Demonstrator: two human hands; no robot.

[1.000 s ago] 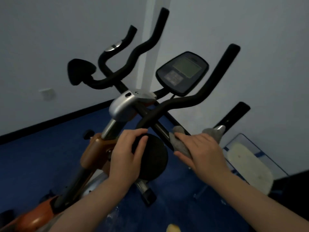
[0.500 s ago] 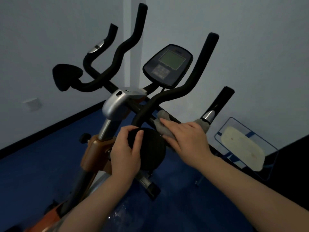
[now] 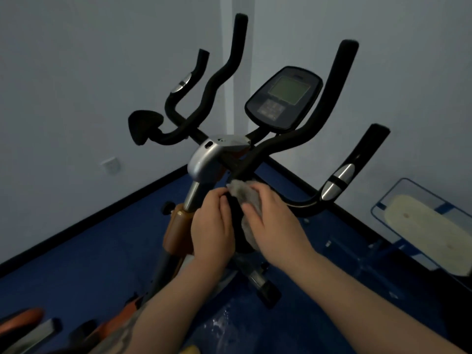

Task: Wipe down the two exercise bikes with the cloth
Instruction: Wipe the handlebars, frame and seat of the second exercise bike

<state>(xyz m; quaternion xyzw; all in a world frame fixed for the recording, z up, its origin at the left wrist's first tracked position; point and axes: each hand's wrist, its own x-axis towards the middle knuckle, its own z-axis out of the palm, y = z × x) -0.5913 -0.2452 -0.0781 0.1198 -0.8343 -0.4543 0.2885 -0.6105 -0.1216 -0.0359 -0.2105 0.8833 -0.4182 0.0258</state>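
Both my hands are on the exercise bike (image 3: 212, 162), right at the black round pad (image 3: 236, 213) below the silver handlebar clamp. My left hand (image 3: 213, 226) grips the pad's left edge, fingers curled over the top of it, thumb side toward me. My right hand (image 3: 273, 223) presses the grey cloth (image 3: 242, 191) flat against the pad's right side w/ fingers fairly straight & spread over the fabric; cloth bunches up above my fingertips & a bit pokes out below my palm. Can't tell if my thumb is hooked under the cloth, it's hidden.

Cloth sits just under where the black handlebars (image 3: 293, 141) meet the clamp, touching the pad & my fingers. Pad is mostly hidden between the 2 hands.

Rest of the bike: console (image 3: 283, 98) w/ greenish screen up & to the right of the clamp, tilted toward me. Bars fork upward on both sides, right outer grip has a silver sensor band (image 3: 337, 181). Orange-brown frame (image 3: 178, 226) runs down-left under my left hand.

Floor is blue (image 3: 89, 251), walls pale grey w/ a black skirting strip. Wall socket (image 3: 111, 166) at left. A pale oval mop-like pad in a blue frame (image 3: 424, 221) leans at far right, well apart from the bike.
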